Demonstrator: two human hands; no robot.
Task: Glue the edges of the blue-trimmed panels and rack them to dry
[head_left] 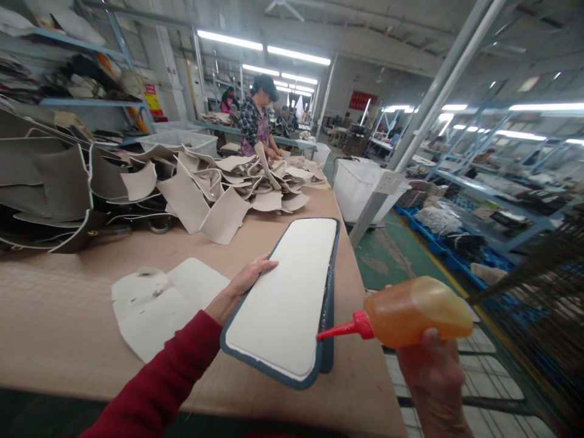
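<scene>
My left hand grips the left edge of a long panel, thumb on top and fingers hidden beneath. The panel has a white face, rounded corners and a dark blue border. Under its right side shows another dark blue piece. My right hand is wrapped round a squeeze bottle of amber liquid, tilted nearly level. Its red nozzle points left, with the tip at the panel's lower right border. A shiny wet-looking line runs along that border. Whether liquid is flowing I cannot tell.
A pale sheet with dark spots lies on the brown table at left. Heaped beige pieces cover the far side. A person works behind them. White bins and a slanted metal post stand to the right.
</scene>
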